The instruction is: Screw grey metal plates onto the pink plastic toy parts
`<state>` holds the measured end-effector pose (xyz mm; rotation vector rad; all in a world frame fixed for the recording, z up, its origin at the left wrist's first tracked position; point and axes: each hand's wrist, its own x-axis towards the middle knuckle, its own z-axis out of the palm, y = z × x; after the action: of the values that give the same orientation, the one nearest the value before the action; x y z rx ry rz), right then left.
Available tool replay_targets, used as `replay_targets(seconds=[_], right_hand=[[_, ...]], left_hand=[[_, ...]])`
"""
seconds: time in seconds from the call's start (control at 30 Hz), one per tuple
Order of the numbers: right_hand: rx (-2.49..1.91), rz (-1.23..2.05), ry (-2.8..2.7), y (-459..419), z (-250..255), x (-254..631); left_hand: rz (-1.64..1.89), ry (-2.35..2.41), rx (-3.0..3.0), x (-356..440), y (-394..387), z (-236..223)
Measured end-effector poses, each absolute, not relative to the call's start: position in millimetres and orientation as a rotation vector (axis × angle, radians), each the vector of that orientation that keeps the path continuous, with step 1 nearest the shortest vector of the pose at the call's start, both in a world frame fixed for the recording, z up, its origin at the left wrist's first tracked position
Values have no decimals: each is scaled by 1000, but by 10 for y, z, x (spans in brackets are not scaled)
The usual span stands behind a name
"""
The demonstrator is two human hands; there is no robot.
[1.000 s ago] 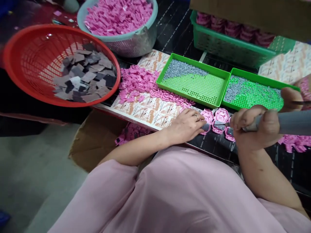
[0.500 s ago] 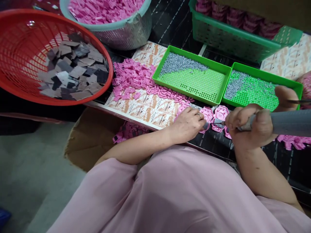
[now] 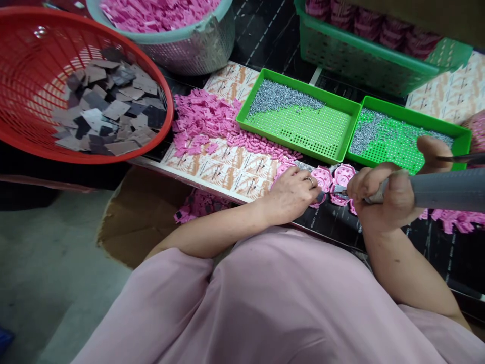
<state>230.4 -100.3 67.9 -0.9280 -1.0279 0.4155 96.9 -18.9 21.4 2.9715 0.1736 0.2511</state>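
Left hand (image 3: pixel 293 196): palm down at the centre of the frame, its forearm slanting up from the lower left; a ring on one finger, the fingers bent and close together.
Left grip: fingertips at the lower part of a pink shell; I cannot tell whether they pinch it or only press on it.
Right hand (image 3: pixel 386 197): right of centre, its forearm rising from the lower right, fingers curled.
Right grip: wrapped round the front end of one grey power screwdriver (image 3: pixel 450 192), which lies nearly level and runs off the right edge.
Screwdriver bit (image 3: pixel 335 192): thin and dark, pointing left across the shells; whether it touches a screw is too small to tell.
Pink shells (image 3: pixel 322 178): in a row right of centre on the dark worktop (image 3: pixel 333 227); rounded, angular outlines, raised detail on the upper part, grey plates across the lower part.
Shell count: two mostly visible between the hands, one partly behind the left hand, a pink edge beside the right.
Green trays (image 3: pixel 303 144): two, perforated, end to end above the shells, both bearing silver screws (image 3: pixel 284 97).
Red colander (image 3: pixel 166 126): one, upper left, holding many grey plates (image 3: pixel 115 110).
Pale blue basket (image 3: pixel 189 53): one, top left of centre, heaped with pink pieces.
Green crate (image 3: pixel 352 63): one, upper right, with stacked pink parts.
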Motion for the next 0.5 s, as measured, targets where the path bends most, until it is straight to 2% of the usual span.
replay_targets(seconds=[0.37,0.5], right_hand=[[-954,472,-1153,-1107,555,2250],[-1007,455,-1105,-1122,680,2395]], left_hand=[[281,139,2962,987,-174,192],[350,142,2967,965,-168,178]])
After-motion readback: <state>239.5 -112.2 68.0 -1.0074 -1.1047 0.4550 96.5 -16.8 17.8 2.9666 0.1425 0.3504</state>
